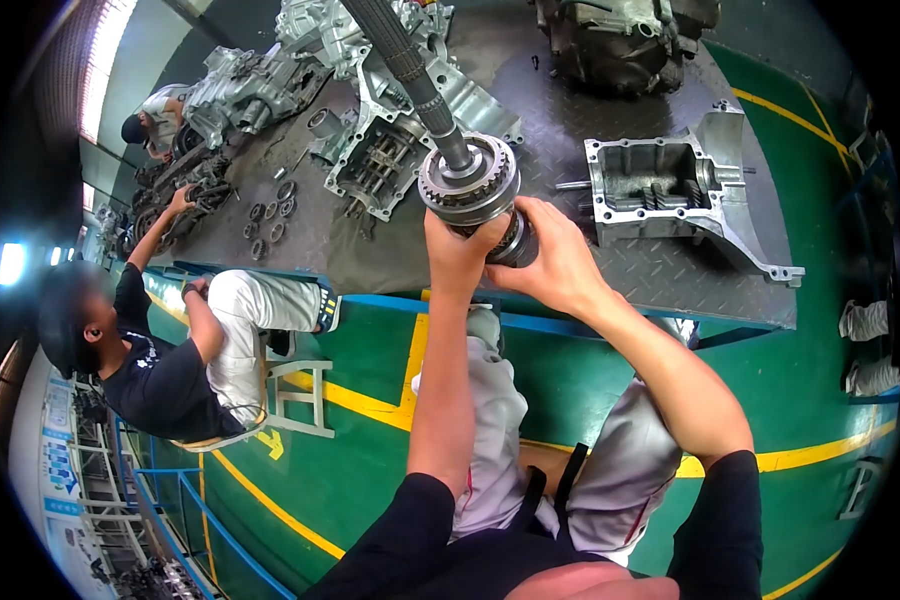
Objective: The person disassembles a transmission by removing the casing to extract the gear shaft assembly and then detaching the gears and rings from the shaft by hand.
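A splined gearbox shaft (pixel 425 100) points up and away from me, tilted to the left. Near its lower end sits a toothed synchronizer gear (pixel 467 185). My left hand (pixel 458 250) is closed round the underside of this gear, its fingers mostly hidden behind it. Just right of it, my right hand (pixel 555 260) grips a dark ring-shaped gear (pixel 513 242) below the toothed one, thumb beneath and fingers over the top. Whether that lower gear is fixed on the shaft I cannot tell. Both hands are above the near edge of the bench.
On the metal workbench (pixel 550 120) stand an open gearbox housing (pixel 380 165), another housing (pixel 705 205) at right and a dark casing (pixel 625 45) behind. Several loose rings (pixel 270 215) lie at left. A co-worker (pixel 170 360) sits there, one hand reaching onto the bench.
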Motion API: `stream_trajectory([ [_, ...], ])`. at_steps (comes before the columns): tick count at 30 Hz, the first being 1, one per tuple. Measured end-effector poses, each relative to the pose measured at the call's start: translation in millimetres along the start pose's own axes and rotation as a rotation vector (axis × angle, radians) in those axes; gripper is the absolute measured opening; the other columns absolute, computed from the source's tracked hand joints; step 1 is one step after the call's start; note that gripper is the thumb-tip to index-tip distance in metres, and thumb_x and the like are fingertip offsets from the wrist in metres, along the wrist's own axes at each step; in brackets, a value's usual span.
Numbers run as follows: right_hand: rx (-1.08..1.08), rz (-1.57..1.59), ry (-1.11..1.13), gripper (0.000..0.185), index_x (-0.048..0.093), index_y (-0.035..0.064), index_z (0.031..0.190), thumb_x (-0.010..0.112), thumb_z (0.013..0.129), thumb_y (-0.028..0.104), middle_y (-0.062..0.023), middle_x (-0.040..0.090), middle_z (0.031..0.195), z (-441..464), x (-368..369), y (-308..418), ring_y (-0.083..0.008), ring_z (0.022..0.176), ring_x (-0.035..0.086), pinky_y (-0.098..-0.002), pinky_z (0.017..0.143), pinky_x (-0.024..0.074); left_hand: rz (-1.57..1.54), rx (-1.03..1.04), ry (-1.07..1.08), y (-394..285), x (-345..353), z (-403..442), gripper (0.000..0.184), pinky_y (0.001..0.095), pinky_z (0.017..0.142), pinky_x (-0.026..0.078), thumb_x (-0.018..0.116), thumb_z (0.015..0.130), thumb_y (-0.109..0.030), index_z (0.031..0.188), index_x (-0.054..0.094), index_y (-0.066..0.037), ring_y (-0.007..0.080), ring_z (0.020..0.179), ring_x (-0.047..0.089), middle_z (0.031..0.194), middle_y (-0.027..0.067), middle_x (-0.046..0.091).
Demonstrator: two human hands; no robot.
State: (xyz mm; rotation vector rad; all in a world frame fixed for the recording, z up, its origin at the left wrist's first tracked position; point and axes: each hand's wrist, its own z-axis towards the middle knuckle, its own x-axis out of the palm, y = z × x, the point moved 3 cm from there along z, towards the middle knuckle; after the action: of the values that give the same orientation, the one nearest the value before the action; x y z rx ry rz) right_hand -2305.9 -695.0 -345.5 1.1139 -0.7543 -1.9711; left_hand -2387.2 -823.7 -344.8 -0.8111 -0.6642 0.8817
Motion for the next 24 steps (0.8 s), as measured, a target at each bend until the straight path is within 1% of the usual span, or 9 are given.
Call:
stream_trajectory([
  [2, -0.034, 0.060, -0.039, 0.077, 0.055, -0.0020, 0.126, 0.085, 0.063, 0.032, -0.0216, 0.062, 0.118, 1, 3, -1, -0.0386, 0.114, 0.058, -0.0447, 0.099, 0.0460, -0.017, -0.012, 0.027, -1, -1, 0, 0.058, 0.0382, 0.096, 0.053, 0.081, 0.080, -0.025, 0.123, 0.059, 0.006, 0.0250, 0.105, 0.068, 0.113, 0.0157, 0.069],
  [6, -0.005, 0.178, -0.038, 0.080, 0.055, -0.0012, 0.129, 0.086, 0.063, 0.031, -0.0211, 0.062, 0.119, 3, 3, 4, -0.0372, 0.114, 0.059, -0.0433, 0.099, 0.0466, -0.009, -0.033, 0.041, -4, -5, 0, 0.056, 0.0371, 0.097, 0.053, 0.082, 0.079, -0.026, 0.121, 0.060, 0.005, 0.0238, 0.106, 0.068, 0.114, 0.0150, 0.069],
  [8, 0.011, 0.179, -0.034, 0.083, 0.054, 0.0000, 0.133, 0.087, 0.063, 0.030, -0.0200, 0.063, 0.117, 4, 1, 7, -0.0352, 0.112, 0.060, -0.0416, 0.098, 0.0476, -0.064, -0.070, 0.072, -5, -6, 1, 0.052, 0.0297, 0.089, 0.052, 0.083, 0.076, -0.012, 0.121, 0.059, -0.001, 0.0127, 0.099, 0.064, 0.112, 0.0049, 0.066],
  [12, 0.038, 0.142, 0.001, 0.085, 0.054, 0.0005, 0.134, 0.088, 0.062, 0.030, -0.0191, 0.063, 0.115, 4, 1, 4, -0.0335, 0.110, 0.060, -0.0404, 0.097, 0.0481, -0.077, -0.079, 0.076, -9, -8, 1, 0.052, 0.0298, 0.090, 0.052, 0.083, 0.076, -0.010, 0.121, 0.059, -0.001, 0.0129, 0.099, 0.064, 0.111, 0.0049, 0.067],
  [15, 0.036, 0.160, 0.024, 0.087, 0.054, 0.0006, 0.136, 0.088, 0.061, 0.029, -0.0174, 0.062, 0.114, 4, 2, 3, -0.0313, 0.108, 0.060, -0.0392, 0.095, 0.0487, -0.083, -0.130, 0.078, -14, -8, -1, 0.052, 0.0301, 0.090, 0.052, 0.081, 0.075, -0.007, 0.121, 0.059, -0.001, 0.0130, 0.098, 0.064, 0.110, 0.0051, 0.067],
  [17, 0.054, 0.213, 0.010, 0.072, 0.060, -0.0004, 0.124, 0.089, 0.061, 0.020, -0.0127, 0.062, 0.109, 5, 0, 6, -0.0239, 0.101, 0.060, -0.0369, 0.095, 0.0472, -0.126, -0.131, 0.108, -20, -6, -2, 0.050, 0.0304, 0.090, 0.052, 0.080, 0.073, -0.004, 0.120, 0.061, -0.001, 0.0135, 0.098, 0.065, 0.110, 0.0054, 0.068],
  [18, 0.054, 0.213, 0.013, 0.072, 0.060, -0.0004, 0.124, 0.089, 0.061, 0.020, -0.0127, 0.062, 0.109, 6, 0, 6, -0.0239, 0.101, 0.060, -0.0369, 0.095, 0.0472, -0.127, -0.130, 0.105, -19, -8, -2, 0.050, 0.0304, 0.090, 0.052, 0.080, 0.073, -0.004, 0.120, 0.061, -0.001, 0.0135, 0.098, 0.065, 0.110, 0.0054, 0.068],
  [20, 0.047, 0.201, 0.050, 0.087, 0.056, 0.0013, 0.136, 0.089, 0.060, 0.029, -0.0150, 0.060, 0.112, 6, 0, 4, -0.0281, 0.105, 0.060, -0.0372, 0.095, 0.0485, -0.095, -0.116, 0.115, -17, -9, -2, 0.050, 0.0307, 0.091, 0.052, 0.079, 0.072, -0.003, 0.118, 0.062, -0.001, 0.0138, 0.099, 0.065, 0.110, 0.0056, 0.068],
  [24, 0.032, 0.171, 0.035, 0.086, 0.057, 0.0011, 0.135, 0.089, 0.060, 0.028, -0.0150, 0.060, 0.110, 5, 2, 9, -0.0281, 0.105, 0.061, -0.0375, 0.094, 0.0489, -0.151, -0.137, 0.101, -15, -12, -3, 0.050, 0.0308, 0.091, 0.052, 0.078, 0.071, -0.003, 0.118, 0.062, 0.000, 0.0138, 0.100, 0.065, 0.110, 0.0062, 0.069],
])
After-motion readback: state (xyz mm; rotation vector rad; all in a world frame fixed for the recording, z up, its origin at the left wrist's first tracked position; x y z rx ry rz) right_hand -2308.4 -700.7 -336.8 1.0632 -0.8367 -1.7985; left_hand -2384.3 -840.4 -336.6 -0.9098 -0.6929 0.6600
